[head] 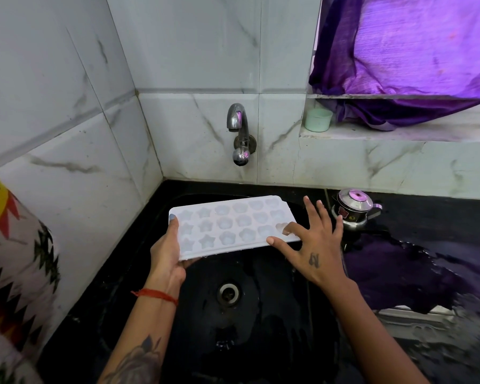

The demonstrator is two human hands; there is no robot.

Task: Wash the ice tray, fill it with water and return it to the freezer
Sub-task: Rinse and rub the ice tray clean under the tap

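Note:
A white ice tray (pixel 230 225) with star and flower shaped cells is held level over the black sink (pixel 261 314), below the steel tap (pixel 239 131). My left hand (pixel 168 256) grips the tray's left end, thumb on top and fingers underneath. At the tray's right end my right hand (pixel 313 245) lies with its fingers spread and straight, the fingertips touching the tray's top near the corner cell. No water runs from the tap.
A small steel kettle (pixel 355 209) stands on the wet black counter (pixel 427 259) right of the sink. A pale green cup (pixel 317 120) sits on the window ledge under a purple curtain (pixel 399 51). Tiled walls close in the left and back. Patterned cloth (pixel 14 259) hangs at far left.

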